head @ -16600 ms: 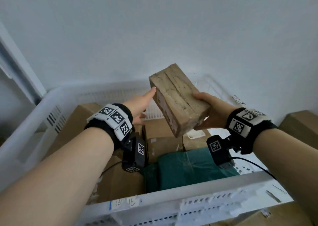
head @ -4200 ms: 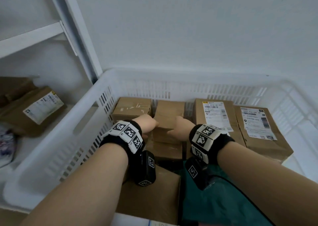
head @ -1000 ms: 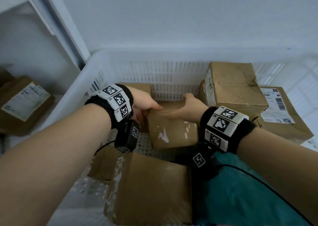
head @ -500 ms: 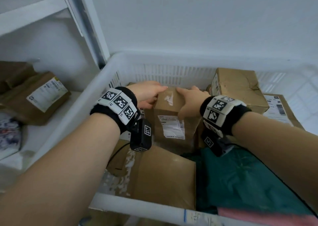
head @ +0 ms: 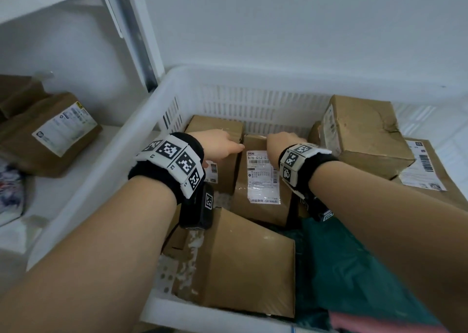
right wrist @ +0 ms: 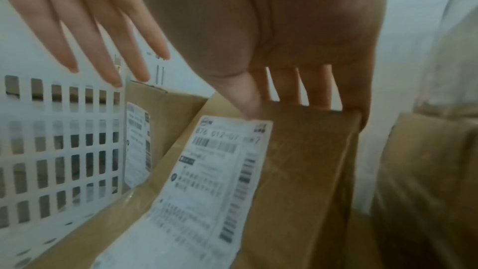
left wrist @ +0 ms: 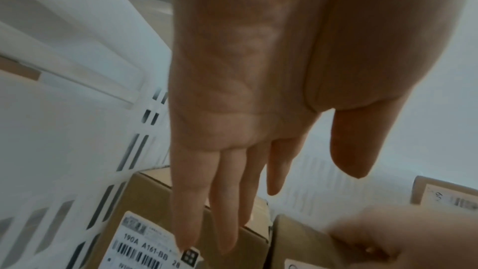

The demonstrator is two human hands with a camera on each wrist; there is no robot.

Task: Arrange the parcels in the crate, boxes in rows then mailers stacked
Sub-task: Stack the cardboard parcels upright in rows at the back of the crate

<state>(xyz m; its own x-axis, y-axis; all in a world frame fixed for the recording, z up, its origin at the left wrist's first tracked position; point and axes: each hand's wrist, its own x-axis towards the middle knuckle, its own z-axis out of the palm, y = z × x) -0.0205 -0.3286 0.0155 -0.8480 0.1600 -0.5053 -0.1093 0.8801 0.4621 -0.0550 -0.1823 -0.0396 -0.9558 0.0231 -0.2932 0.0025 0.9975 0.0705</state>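
Observation:
A white slatted crate (head: 253,79) holds brown boxes and mailers. My right hand (head: 281,142) grips the top edge of a labelled box (head: 263,180) standing in the back row. In the right wrist view the hand (right wrist: 284,69) has its fingers behind the edge of that box (right wrist: 297,150) and its thumb on the label. My left hand (head: 225,145) hovers with straight fingers over the neighbouring back-left box (head: 217,127), holding nothing; the left wrist view shows the hand (left wrist: 232,171) just above this box (left wrist: 145,201).
A crumpled box (head: 364,135) sits on a flat labelled box (head: 425,175) at the back right. A large box (head: 248,261) and a teal mailer (head: 354,269) fill the front, with a pink mailer (head: 379,322) at the rim. Shelf parcels (head: 48,135) lie to the left.
The labelled box went from lying flat to upright and now stands beside the back-left box. My left hand has let go of it; my right hand still holds its top edge.

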